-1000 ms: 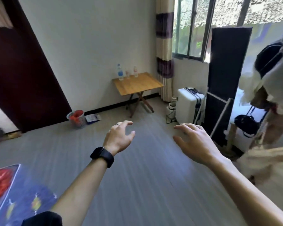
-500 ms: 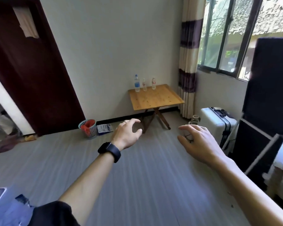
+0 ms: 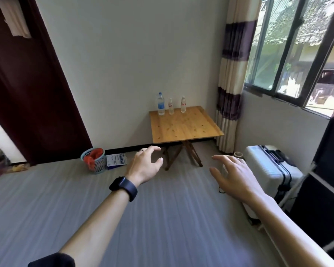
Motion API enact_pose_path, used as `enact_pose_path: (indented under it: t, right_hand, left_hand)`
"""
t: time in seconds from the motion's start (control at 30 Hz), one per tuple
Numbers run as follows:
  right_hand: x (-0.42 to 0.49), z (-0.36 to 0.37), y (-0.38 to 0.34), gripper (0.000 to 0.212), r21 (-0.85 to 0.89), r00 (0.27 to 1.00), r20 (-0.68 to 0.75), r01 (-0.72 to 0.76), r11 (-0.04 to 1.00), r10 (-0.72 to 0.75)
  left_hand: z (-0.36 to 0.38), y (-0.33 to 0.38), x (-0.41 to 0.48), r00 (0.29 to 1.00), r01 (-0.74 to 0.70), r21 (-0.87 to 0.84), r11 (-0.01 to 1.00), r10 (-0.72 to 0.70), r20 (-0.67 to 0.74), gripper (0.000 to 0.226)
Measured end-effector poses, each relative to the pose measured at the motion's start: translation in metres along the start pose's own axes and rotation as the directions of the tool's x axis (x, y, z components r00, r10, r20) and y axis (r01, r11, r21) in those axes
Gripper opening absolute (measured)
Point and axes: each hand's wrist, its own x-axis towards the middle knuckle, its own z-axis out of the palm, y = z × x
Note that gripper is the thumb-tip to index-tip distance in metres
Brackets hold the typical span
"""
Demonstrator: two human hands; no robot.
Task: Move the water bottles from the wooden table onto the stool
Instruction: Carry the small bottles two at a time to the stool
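Observation:
Three clear water bottles stand in a row at the far edge of the wooden folding table (image 3: 185, 128), against the wall: a taller one with a blue label (image 3: 161, 104), a small red-labelled one (image 3: 171, 106) and another small one (image 3: 183, 105). My left hand (image 3: 146, 165), with a dark watch on the wrist, is held out over the floor, fingers apart and empty. My right hand (image 3: 234, 176) is also out in front, fingers spread, holding nothing. Both hands are well short of the table. No stool is in view.
A white suitcase (image 3: 272, 168) stands on the right under the window, next to a dark panel (image 3: 328, 170). A blue basket (image 3: 94, 159) and a leaflet (image 3: 116, 160) lie by the left wall near the dark door (image 3: 27, 89). Grey floor stretches ahead.
The view has swung left and closed in on the table, which now looks larger and more central. Both hands stay out in front, open and empty.

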Motion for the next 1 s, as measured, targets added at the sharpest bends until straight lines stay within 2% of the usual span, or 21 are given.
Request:
enact_pose_path:
  t: [0.2, 0.47, 0.7, 1.0]
  right_hand:
    - [0.133, 0.026, 0.032, 0.045, -0.004, 0.999, -0.008, -0.031, 1.0, 0.031]
    - [0.284, 0.06, 0.077, 0.046, 0.026, 0.997, -0.014, -0.072, 0.997, 0.072]
    - [0.434, 0.104, 0.134, 0.047, 0.078, 0.997, -0.003, -0.08, 0.994, 0.08]
    - [0.599, 0.161, 0.217, 0.052, 0.102, 0.985, 0.152, -0.095, 0.99, 0.079]
  left_hand:
    - [0.037, -0.018, 0.141, 1.0, 0.015, -0.054, 0.998, -0.014, 0.019, 0.037]
    - [0.087, -0.026, 0.303, 0.993, 0.004, -0.061, 0.998, 0.003, 0.117, 0.037]
    - [0.139, -0.045, 0.446, 0.992, 0.013, -0.014, 1.0, -0.012, 0.123, 0.038]
    - [0.212, -0.076, 0.578, 0.972, 0.17, -0.017, 0.985, -0.165, 0.166, 0.036]
